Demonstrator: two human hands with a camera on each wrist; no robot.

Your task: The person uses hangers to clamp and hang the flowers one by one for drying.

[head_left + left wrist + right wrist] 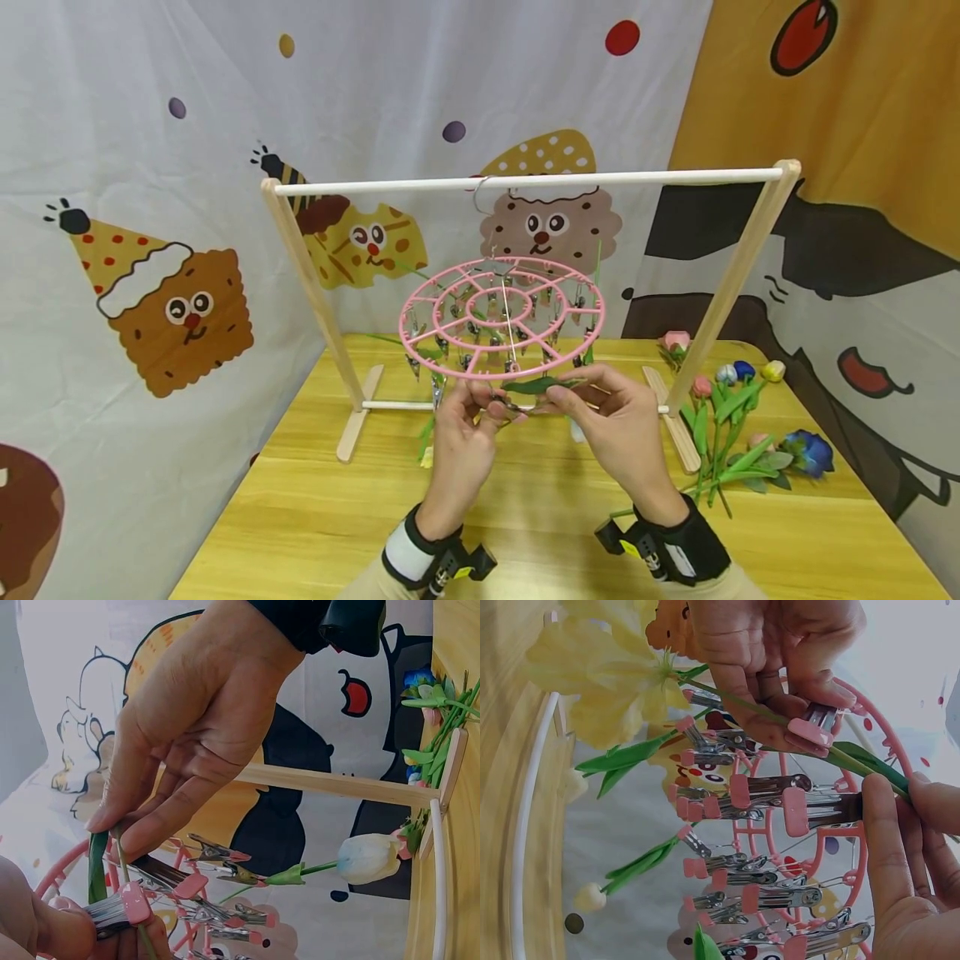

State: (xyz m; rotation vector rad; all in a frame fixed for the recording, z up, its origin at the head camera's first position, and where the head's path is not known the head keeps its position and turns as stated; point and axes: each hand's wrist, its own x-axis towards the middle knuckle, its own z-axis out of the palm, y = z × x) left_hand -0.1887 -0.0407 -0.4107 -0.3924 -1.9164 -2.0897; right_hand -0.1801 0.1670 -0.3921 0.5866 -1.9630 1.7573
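Yellow flower (592, 682), one: bloom hung below the near rim of a pink hanger (602, 310); stem (735, 701) pinched by the right hand (618, 421), while the left hand (465, 433) pinched a clip (810, 733) (pink-tipped) at that stem. White rod (390, 185) bore the hanger; loose flowers (738, 404) lay on the desk (300, 517).

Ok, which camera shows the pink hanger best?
The head view: the pink hanger shows its full round frame there. The left wrist view catches only bits of it behind clips; the right wrist view, partial curves, also partly hidden by clips.
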